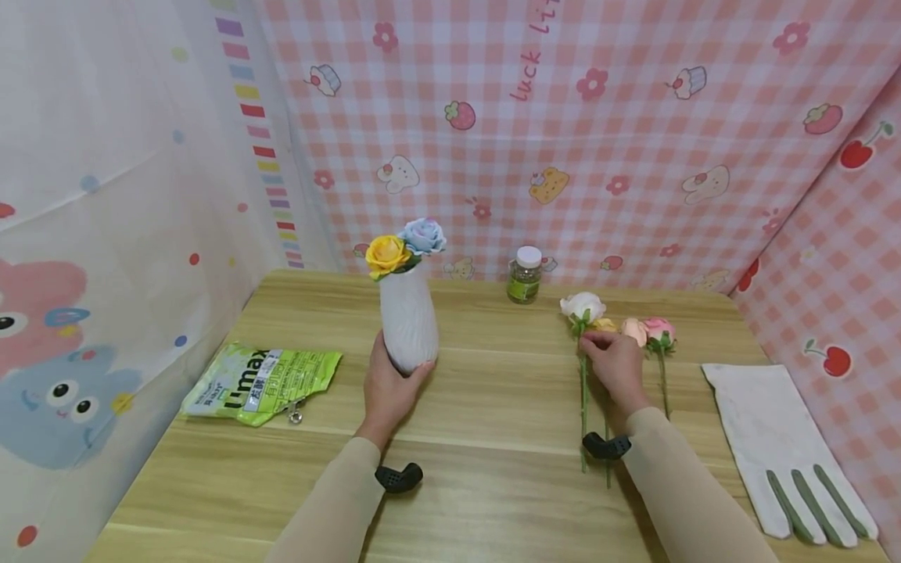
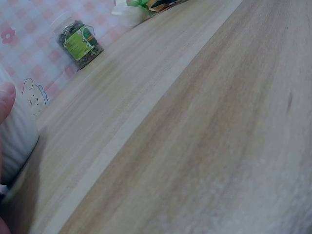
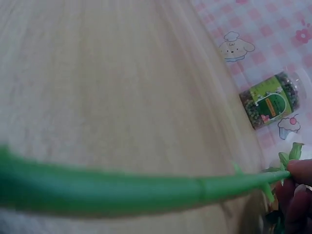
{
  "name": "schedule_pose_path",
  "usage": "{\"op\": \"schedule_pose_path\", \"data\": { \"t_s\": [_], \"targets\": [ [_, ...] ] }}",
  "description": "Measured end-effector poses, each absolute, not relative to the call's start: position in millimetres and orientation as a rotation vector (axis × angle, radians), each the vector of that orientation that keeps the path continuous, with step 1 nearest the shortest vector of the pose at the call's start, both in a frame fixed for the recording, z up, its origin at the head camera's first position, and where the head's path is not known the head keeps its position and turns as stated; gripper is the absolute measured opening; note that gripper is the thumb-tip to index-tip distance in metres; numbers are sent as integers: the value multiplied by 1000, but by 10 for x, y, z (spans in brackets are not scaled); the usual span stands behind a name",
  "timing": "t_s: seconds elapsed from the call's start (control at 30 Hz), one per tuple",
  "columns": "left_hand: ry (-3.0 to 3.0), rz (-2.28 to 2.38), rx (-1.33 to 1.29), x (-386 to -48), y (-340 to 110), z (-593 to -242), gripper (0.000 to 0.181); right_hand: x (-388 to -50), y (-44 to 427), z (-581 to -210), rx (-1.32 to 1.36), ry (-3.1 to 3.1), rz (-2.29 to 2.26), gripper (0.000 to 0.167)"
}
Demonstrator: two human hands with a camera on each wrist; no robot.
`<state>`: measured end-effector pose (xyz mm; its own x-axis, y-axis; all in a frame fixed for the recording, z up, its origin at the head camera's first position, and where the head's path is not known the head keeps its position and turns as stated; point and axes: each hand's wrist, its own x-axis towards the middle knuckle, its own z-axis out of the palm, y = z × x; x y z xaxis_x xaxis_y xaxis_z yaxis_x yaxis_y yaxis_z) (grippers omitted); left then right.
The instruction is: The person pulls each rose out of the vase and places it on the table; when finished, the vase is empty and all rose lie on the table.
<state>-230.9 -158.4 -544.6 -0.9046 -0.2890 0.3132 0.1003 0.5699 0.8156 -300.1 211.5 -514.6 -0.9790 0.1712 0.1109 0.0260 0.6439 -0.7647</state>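
My left hand (image 1: 391,391) grips a white ribbed vase (image 1: 410,320) low on its body. A yellow artificial rose (image 1: 387,255) and a pale blue one (image 1: 424,236) stand in its mouth. The left wrist view catches only the vase's edge (image 2: 17,136) and a bit of thumb. Over on the right, my right hand (image 1: 618,366) pinches a white artificial flower (image 1: 583,306) just below its head. Its green stem (image 3: 146,192) runs large across the right wrist view. Beside that hand lie a peach flower (image 1: 634,331), a pink flower (image 1: 660,330) and a partly hidden yellow one (image 1: 604,324).
A small jar (image 1: 525,275) with a white lid stands at the table's back edge. To the left lies a green and white pouch (image 1: 260,385) with a small metal piece (image 1: 295,413) by it. White gloves (image 1: 781,446) with green-striped fingers lie at the right edge.
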Motion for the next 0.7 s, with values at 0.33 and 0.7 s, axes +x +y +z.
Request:
{"op": "schedule_pose_path", "data": {
  "t_s": [0.33,0.7],
  "targets": [
    [-2397,-1274,162,-2323,-1577,-5457,96,-2987,2141,-5187,-137,-2694,1250,20],
    [-2395,-1278,167,-2306,-1579,-5443,97,-2939,2105,-5107,-127,-2626,1203,19]
  ]
}}
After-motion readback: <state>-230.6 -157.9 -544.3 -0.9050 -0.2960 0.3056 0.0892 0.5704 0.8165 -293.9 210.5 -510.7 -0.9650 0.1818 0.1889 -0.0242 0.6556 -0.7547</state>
